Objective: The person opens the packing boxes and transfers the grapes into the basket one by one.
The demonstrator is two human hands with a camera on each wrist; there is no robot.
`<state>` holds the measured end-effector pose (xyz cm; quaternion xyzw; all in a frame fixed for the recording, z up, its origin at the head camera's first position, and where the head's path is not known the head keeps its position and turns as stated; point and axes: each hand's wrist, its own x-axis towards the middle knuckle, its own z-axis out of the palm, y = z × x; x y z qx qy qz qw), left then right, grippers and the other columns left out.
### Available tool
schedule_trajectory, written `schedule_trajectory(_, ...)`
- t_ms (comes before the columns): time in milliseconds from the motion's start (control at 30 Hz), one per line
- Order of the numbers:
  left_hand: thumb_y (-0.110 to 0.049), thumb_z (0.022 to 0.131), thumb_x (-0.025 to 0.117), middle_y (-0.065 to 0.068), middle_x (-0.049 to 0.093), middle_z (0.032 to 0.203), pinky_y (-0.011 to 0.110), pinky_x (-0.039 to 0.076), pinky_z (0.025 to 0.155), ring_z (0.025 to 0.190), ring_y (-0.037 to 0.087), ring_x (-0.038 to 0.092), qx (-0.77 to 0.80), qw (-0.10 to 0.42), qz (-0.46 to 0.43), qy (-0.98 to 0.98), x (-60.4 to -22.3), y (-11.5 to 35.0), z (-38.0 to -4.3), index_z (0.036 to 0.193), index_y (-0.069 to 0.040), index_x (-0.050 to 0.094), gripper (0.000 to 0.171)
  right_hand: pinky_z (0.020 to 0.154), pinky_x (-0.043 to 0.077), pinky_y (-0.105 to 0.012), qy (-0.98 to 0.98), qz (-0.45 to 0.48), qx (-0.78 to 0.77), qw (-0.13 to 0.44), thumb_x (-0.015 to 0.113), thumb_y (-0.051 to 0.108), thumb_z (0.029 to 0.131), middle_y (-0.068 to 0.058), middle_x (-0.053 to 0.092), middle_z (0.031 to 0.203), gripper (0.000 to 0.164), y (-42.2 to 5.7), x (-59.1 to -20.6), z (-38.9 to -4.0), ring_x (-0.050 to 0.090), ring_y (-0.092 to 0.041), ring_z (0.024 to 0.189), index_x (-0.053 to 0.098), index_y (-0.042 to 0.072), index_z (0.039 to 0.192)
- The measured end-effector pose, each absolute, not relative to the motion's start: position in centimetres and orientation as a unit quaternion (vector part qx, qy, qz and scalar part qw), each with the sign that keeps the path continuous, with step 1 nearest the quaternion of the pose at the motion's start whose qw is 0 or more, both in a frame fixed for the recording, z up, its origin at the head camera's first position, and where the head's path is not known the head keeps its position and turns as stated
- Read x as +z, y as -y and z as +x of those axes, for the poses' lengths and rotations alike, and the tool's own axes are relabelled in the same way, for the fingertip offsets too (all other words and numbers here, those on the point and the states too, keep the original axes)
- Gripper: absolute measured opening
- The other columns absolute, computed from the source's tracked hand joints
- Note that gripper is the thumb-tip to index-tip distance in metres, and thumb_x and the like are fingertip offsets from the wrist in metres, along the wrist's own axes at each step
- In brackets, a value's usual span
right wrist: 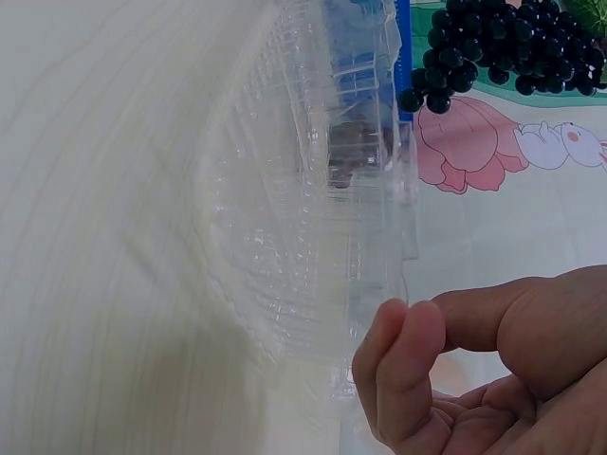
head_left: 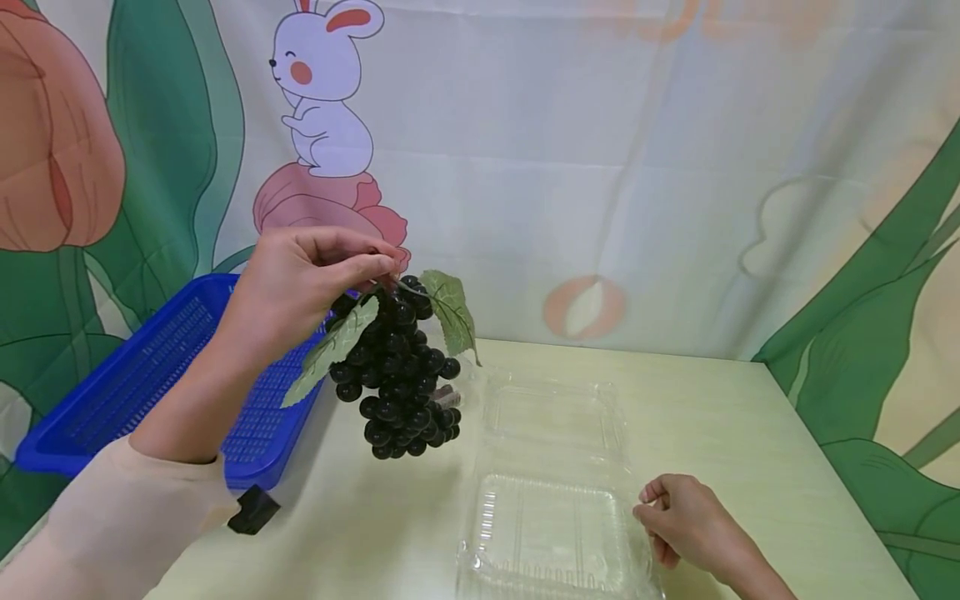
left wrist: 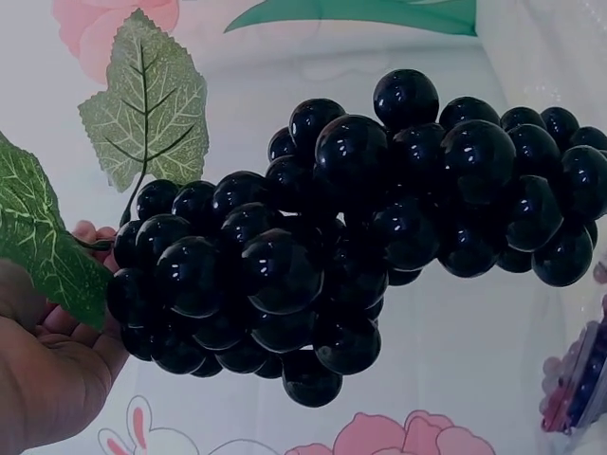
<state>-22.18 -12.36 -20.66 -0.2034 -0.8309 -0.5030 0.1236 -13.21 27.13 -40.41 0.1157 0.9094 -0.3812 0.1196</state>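
Observation:
My left hand (head_left: pixel 300 275) pinches the stem of a bunch of black grapes (head_left: pixel 401 367) and holds it hanging above the table, left of centre. Two green leaves, one on each side, spread from the stem; the left wrist view shows the glossy round grapes (left wrist: pixel 285 270) up close. A clear plastic clamshell box (head_left: pixel 551 529) lies opened flat, its lid (head_left: pixel 555 417) towards the wall. Beside the box's right edge is my right hand (head_left: pixel 693 525), with fingers loosely bent and nothing seen between them. In the right wrist view its fingertips overlap the clear box (right wrist: pixel 266 209).
A blue plastic basket (head_left: pixel 135 375) stands on the left, partly behind my left forearm. Behind the table (head_left: pixel 720 425) hangs a printed cloth (head_left: pixel 487 167) with a rabbit and flowers. Something brownish (head_left: pixel 447 397) shows partly behind the grapes. A black piece (head_left: pixel 253 510) sits by my left sleeve.

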Motion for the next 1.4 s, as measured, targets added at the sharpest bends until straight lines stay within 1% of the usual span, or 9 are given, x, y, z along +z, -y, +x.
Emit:
schedule_trajectory(167,-0.025,0.100,0.072,0.002,0.078,0.097,0.022,0.057,0.082,0.090,0.011,0.071,-0.491,0.129,-0.186,0.841,-20.4,13.3,-22.1,0.118,-0.008,0.078,0.026,0.053,0.051,-0.031,-0.910,0.117,-0.378,0.124,0.065,0.001,0.094,-0.009,0.059,0.057,0.005,-27.2,-40.4,-13.2,0.055,-0.017,0.044,0.060,0.000,0.095)
schedule_trajectory(333,-0.025,0.099,0.072,-0.001,0.078,0.095,0.019,0.056,0.078,0.089,0.009,0.071,-0.501,0.145,-0.166,0.837,-20.2,14.1,-22.3,0.119,-0.009,0.078,0.026,0.052,0.051,-0.031,-0.909,0.117,-0.380,0.122,0.065,0.001,0.094,-0.009,0.058,0.057,0.005,-27.2,-40.4,-13.2,0.055,-0.017,0.044,0.060,0.000,0.094)
schedule_trajectory(467,-0.027,0.099,0.072,-0.006,0.078,0.094,0.016,0.056,0.077,0.088,0.006,0.070,-0.500,0.160,-0.146,0.839,-20.0,15.0,-22.4,0.119,-0.008,0.078,0.028,0.051,0.052,-0.031,-0.909,0.113,-0.384,0.118,0.065,0.000,0.094,-0.009,0.058,0.057,0.005,-27.1,-40.5,-13.1,0.055,-0.017,0.043,0.060,0.000,0.094)
schedule_trajectory(567,-0.031,0.100,0.070,-0.011,0.076,0.094,0.016,0.055,0.078,0.090,0.009,0.068,-0.488,0.171,-0.132,0.846,-19.8,15.7,-22.4,0.120,-0.008,0.078,0.031,0.052,0.052,-0.031,-0.909,0.112,-0.383,0.120,0.065,0.000,0.094,-0.009,0.058,0.057,0.005,-27.1,-40.4,-13.1,0.055,-0.017,0.043,0.060,0.000,0.094)
schedule_trajectory(700,-0.035,0.100,0.069,-0.016,0.075,0.093,0.016,0.053,0.081,0.098,0.012,0.065,-0.484,0.184,-0.118,0.847,-19.5,16.7,-22.5,0.119,-0.010,0.078,0.033,0.052,0.052,-0.031,-0.910,0.111,-0.381,0.122,0.066,0.001,0.094,-0.009,0.059,0.058,0.005,-27.1,-40.3,-13.1,0.055,-0.017,0.044,0.060,0.001,0.094)
schedule_trajectory(867,-0.037,0.098,0.071,-0.017,0.075,0.093,0.013,0.051,0.083,0.104,0.009,0.064,-0.500,0.191,-0.093,0.839,-19.1,17.8,-23.0,0.119,-0.012,0.079,0.033,0.052,0.052,-0.031,-0.910,0.110,-0.381,0.121,0.065,0.001,0.094,-0.009,0.059,0.058,0.005,-27.2,-40.3,-13.1,0.055,-0.017,0.044,0.060,0.000,0.094)
schedule_trajectory(1200,-0.039,0.095,0.071,-0.021,0.074,0.087,0.010,0.051,0.080,0.096,0.004,0.067,-0.511,0.200,-0.064,0.834,-18.8,19.4,-23.7,0.122,-0.011,0.077,0.039,0.051,0.051,-0.030,-0.903,0.124,-0.389,0.130,0.064,0.000,0.096,-0.010,0.059,0.060,0.004,-27.2,-40.2,-13.1,0.054,-0.017,0.045,0.060,0.000,0.095)
schedule_trajectory(1300,-0.040,0.095,0.071,-0.022,0.073,0.087,0.010,0.051,0.080,0.096,0.004,0.066,-0.506,0.208,-0.054,0.836,-18.8,19.9,-23.8,0.122,-0.013,0.077,0.039,0.051,0.051,-0.030,-0.903,0.124,-0.389,0.131,0.064,0.000,0.096,-0.009,0.059,0.060,0.003,-27.2,-40.3,-13.1,0.055,-0.017,0.045,0.060,0.000,0.095)
schedule_trajectory(1400,-0.042,0.094,0.071,-0.022,0.073,0.088,0.012,0.051,0.082,0.099,0.004,0.065,-0.505,0.213,-0.042,0.835,-18.7,20.5,-23.8,0.123,-0.014,0.077,0.040,0.050,0.051,-0.031,-0.903,0.123,-0.391,0.130,0.063,0.000,0.095,-0.009,0.059,0.060,0.003,-27.2,-40.3,-13.0,0.055,-0.017,0.045,0.060,0.000,0.095)
